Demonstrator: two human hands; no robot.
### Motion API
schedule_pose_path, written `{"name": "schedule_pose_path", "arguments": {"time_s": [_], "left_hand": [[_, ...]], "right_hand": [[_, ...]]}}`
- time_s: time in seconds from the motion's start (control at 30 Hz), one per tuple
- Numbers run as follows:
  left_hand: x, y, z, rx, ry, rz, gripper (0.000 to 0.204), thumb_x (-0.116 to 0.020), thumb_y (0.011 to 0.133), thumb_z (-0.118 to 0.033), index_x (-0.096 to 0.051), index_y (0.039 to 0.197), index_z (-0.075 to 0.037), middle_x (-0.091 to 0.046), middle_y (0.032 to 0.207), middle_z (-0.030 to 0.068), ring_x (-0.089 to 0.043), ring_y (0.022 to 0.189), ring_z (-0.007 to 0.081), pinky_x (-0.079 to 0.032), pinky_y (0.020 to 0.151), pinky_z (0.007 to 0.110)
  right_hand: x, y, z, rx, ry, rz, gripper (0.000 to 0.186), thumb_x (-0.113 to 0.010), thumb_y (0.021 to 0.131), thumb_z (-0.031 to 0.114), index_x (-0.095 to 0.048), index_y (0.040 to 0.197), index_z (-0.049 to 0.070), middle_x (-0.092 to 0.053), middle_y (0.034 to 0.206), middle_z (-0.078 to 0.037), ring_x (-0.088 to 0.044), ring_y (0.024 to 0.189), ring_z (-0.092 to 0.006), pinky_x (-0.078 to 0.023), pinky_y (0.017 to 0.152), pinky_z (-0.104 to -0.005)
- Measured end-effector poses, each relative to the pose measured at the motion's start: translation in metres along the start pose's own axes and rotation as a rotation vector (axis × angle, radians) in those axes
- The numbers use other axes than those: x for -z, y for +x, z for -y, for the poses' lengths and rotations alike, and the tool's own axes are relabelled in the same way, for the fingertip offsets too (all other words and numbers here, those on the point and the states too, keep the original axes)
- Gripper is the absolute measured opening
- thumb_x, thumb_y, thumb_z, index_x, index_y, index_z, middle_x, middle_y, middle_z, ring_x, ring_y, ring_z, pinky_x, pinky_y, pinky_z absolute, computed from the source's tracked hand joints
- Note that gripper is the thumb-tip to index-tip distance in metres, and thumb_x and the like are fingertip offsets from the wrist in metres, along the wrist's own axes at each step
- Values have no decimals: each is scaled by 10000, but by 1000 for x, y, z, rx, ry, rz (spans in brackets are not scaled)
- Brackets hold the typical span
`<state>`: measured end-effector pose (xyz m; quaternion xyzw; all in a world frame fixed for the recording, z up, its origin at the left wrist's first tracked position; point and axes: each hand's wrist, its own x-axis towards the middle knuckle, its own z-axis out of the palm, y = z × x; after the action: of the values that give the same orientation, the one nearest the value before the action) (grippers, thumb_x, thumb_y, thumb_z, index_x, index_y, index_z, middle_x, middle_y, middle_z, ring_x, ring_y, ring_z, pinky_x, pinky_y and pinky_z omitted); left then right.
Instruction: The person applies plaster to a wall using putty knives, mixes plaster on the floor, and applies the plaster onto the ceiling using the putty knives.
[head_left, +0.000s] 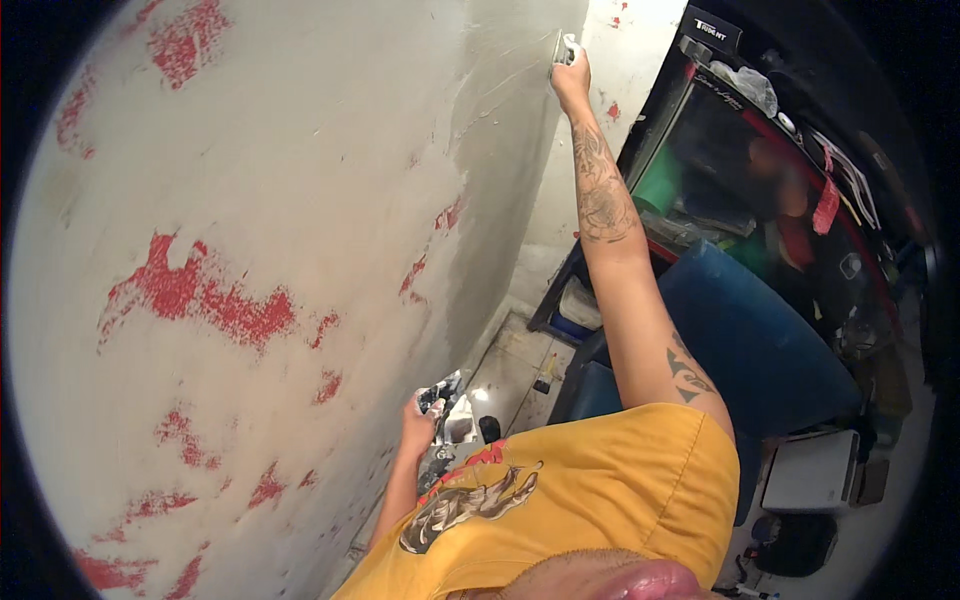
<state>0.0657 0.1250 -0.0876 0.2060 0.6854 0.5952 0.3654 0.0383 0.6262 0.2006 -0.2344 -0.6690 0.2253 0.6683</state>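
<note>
High up near the wall's corner, my right hand [571, 80] is closed around the pale handle of a plastering trowel [558, 50]. Its blade is seen edge-on against the wall [350, 130], which is coated in off-white plaster with rough red patches. A darker grey, wet-looking band of plaster [490, 200] runs down along the corner below the trowel. Lower, close to my body, my left hand [420, 425] grips something with a dark part and a shiny, smeared silver-white sheet [460, 420]; its exact kind is unclear.
A blue chair [750, 340] stands to my right, beside a glass-fronted cabinet [720, 150] crowded with things. A dark crate-like stand [565, 300] sits by the corner on the tiled floor [515, 370]. A white box-shaped thing [810, 470] lies behind the chair.
</note>
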Motion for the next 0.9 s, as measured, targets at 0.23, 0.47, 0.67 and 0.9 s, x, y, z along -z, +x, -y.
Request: {"name": "schedule_pose_path", "arguments": {"time_s": [0.23,0.47,0.67,0.9], "left_hand": [[12,3,16,8,-13,39,138,-538,737,-2,-530,874,7,-572,773,49,-501,716,115,-401,684,247],[16,-1,9,-17,32,69,126,-539,741,-16,-529,864,10,-565,747,50,-496,694,121,-399,677,250],[11,-10,9,-26,40,60,128,-557,733,-37,-535,853,2,-569,742,53,-494,690,115,-400,666,248],[9,-3,11,-9,-71,14,109,-539,736,-3,-527,845,-2,-565,742,34,-491,673,100,-402,646,231]], "right_hand": [[-1,-69,89,-91,-117,16,373,-510,608,80,-490,978,32,-534,912,-123,-524,836,-294,-400,742,-355],[5,-151,190,118,-9,3,317,-512,575,18,-454,886,-2,-461,819,-155,-477,772,-342,-391,671,-362],[44,-176,209,75,236,179,510,-503,669,-18,-334,1149,-58,-436,1097,-164,-425,1032,-236,-335,880,-303],[54,18,-3,-118,143,2,497,-398,665,-26,-333,1157,-62,-463,1084,-192,-447,1021,-261,-346,861,-301]]}}
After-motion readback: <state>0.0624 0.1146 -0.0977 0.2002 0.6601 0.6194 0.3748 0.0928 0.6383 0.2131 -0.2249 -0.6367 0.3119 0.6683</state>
